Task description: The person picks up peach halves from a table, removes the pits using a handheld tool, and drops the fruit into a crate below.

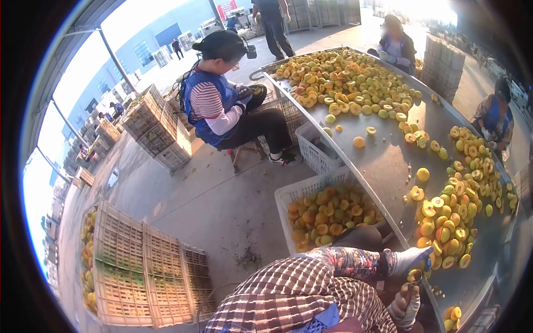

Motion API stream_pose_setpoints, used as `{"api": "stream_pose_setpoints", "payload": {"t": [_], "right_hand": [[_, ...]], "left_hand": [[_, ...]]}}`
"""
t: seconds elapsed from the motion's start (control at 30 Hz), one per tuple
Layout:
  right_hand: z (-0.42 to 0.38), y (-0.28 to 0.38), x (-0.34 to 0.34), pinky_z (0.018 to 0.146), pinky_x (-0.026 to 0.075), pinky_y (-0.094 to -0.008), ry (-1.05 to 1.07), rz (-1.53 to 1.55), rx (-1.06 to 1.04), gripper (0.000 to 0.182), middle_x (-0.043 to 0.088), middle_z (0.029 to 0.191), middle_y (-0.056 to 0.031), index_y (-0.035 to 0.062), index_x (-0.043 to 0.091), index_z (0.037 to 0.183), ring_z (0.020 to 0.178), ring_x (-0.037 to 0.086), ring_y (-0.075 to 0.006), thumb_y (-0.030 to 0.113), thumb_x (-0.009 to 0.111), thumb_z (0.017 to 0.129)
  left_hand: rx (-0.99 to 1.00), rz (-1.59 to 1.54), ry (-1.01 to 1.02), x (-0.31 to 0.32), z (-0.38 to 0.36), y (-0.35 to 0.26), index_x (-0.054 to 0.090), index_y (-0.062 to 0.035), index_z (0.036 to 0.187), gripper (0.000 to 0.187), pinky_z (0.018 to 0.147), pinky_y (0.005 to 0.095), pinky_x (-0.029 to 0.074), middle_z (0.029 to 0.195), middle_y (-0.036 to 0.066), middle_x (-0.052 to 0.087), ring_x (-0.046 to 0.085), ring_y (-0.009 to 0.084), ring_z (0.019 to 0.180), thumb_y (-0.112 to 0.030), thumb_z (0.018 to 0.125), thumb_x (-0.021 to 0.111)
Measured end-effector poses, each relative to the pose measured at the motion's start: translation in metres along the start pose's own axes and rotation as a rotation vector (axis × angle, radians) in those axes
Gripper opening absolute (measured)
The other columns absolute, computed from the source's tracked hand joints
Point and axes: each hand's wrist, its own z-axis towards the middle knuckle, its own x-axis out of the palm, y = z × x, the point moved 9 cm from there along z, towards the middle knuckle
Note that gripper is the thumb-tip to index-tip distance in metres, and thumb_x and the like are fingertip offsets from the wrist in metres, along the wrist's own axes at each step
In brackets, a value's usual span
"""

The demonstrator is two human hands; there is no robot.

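My left hand (412, 262), in a white and blue glove, is closed round a yellow peach half (412, 274) at the near edge of the metal table. In my gloved right hand (405, 306), just below, is a pitting tool (412, 289) whose handle is wrapped by my fingers. The tool's curved metal end meets the peach half; how deep it goes is hidden. Beyond my left hand lies a heap of halved peaches (455, 222). A few more peach halves (452, 316) sit to the right of my right hand.
The raised rim of the metal table (383, 158) runs beside me. A white crate of peach halves (286, 208) stands by my knee. Stacked crates (139, 266) are behind. A co-worker in a blue vest (214, 105) sits along the table; others sit across it.
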Motion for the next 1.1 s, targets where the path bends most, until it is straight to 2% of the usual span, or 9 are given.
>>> {"api": "stream_pose_setpoints", "payload": {"t": [0.1, 0.2, 0.23, 0.27, 0.43, 0.63, 0.73, 0.93, 1.1], "right_hand": [[-0.022, 0.027, -0.026, 0.048, 0.049, -0.0268, -0.362, -0.367, -0.099, 0.038, 0.061, 0.071, -0.0052, 0.0119, 0.058, 0.12, 0.05, 0.055, -0.0157, 0.044, 0.049, 0.101], [-0.027, 0.055, -0.037, 0.059, 0.052, -0.0457, -0.943, -2.017, -0.23, 0.029, 0.064, 0.066, -0.0154, 0.0079, 0.059, 0.109, 0.063, 0.064, -0.0381, 0.034, 0.054, 0.097], [-0.026, 0.058, -0.018, 0.067, 0.051, -0.0527, -1.049, -2.037, -0.055, 0.028, 0.064, 0.077, -0.0254, 0.0079, 0.058, 0.111, 0.076, 0.062, -0.047, 0.031, 0.052, 0.097], [-0.019, 0.055, -0.003, 0.069, 0.05, -0.0535, -0.806, -2.141, -0.166, 0.032, 0.065, 0.083, -0.0283, 0.0066, 0.055, 0.115, 0.081, 0.063, -0.0469, 0.033, 0.051, 0.098], [-0.048, 0.06, -0.043, 0.073, 0.05, -0.0523, -1.076, -1.851, -0.07, 0.036, 0.066, 0.084, -0.0268, 0.0066, 0.052, 0.118, 0.083, 0.064, -0.0463, 0.035, 0.054, 0.097], [-0.06, 0.085, -0.045, 0.064, 0.049, -0.0476, -1.161, -1.69, -0.411, 0.035, 0.064, 0.076, -0.022, 0.0057, 0.053, 0.115, 0.073, 0.064, -0.0418, 0.037, 0.054, 0.099], [-0.069, 0.091, -0.047, 0.05, 0.042, -0.0289, -1.136, -1.224, -0.537, 0.035, 0.056, 0.066, -0.0017, 0.0067, 0.054, 0.11, 0.054, 0.051, -0.0112, 0.04, 0.056, 0.101], [-0.081, 0.09, -0.057, 0.047, 0.041, -0.0256, -1.114, -1.067, -0.543, 0.038, 0.056, 0.069, 0.0003, 0.0079, 0.053, 0.109, 0.05, 0.049, -0.0088, 0.045, 0.055, 0.1], [-0.075, 0.09, -0.059, 0.045, 0.041, -0.0249, -1.071, -0.908, -0.545, 0.04, 0.058, 0.069, -0.001, 0.0094, 0.053, 0.111, 0.045, 0.048, -0.0091, 0.047, 0.056, 0.099]], "left_hand": [[0.098, 0.115, 0.008, -0.009, 0.001, -0.018, 0.067, -0.004, 0.097, 0.037, 0.068, 0.0264, 0.046, 0.085, 0.003, 0.064, 0.056, 0.0109, 0.077, -0.04, 0.094, 0.061], [0.394, 0.698, -0.112, -0.04, -0.054, -0.099, 0.066, 0.002, 0.105, 0.034, 0.079, 0.0339, 0.051, 0.093, 0.012, 0.068, 0.064, 0.0194, 0.088, -0.026, 0.087, 0.065], [0.41, 0.863, -0.17, -0.043, -0.07, -0.132, 0.068, 0.0015, 0.104, 0.032, 0.08, 0.0345, 0.051, 0.095, 0.014, 0.069, 0.065, 0.0211, 0.091, -0.025, 0.086, 0.065], [0.444, 0.945, -0.34, -0.062, -0.085, -0.152, 0.069, 0.0002, 0.104, 0.031, 0.08, 0.0353, 0.051, 0.097, 0.016, 0.069, 0.067, 0.023, 0.092, -0.023, 0.084, 0.065], [0.207, 1.968, -0.752, -0.169, -0.119, -0.163, 0.057, -0.0088, 0.131, 0.055, 0.105, 0.0469, 0.042, 0.132, 0.022, 0.056, 0.051, 0.0376, 0.125, -0.04, 0.086, 0.069], [0.454, 1.502, -0.16, -0.044, -0.016, -0.126, 0.066, -0.0023, 0.114, 0.035, 0.089, 0.0404, 0.052, 0.106, 0.017, 0.069, 0.067, 0.0327, 0.098, -0.023, 0.087, 0.069], [0.27, 1.699, -0.022, 0.009, 0.047, -0.064, 0.068, -0.0079, 0.11, 0.044, 0.089, 0.0411, 0.051, 0.102, 0.017, 0.071, 0.066, 0.0335, 0.101, -0.047, 0.092, 0.056], [0.101, 1.902, 0.032, 0.05, 0.083, -0.004, 0.051, -0.0056, 0.131, 0.074, 0.091, 0.0411, 0.051, 0.117, 0.017, 0.067, 0.064, 0.0323, 0.11, -0.062, 0.084, 0.062], [0.114, 1.424, 0.072, 0.033, 0.088, 0.004, 0.049, -0.0004, 0.129, 0.073, 0.098, 0.0376, 0.048, 0.12, 0.02, 0.063, 0.062, 0.0315, 0.112, -0.038, 0.076, 0.082]]}}
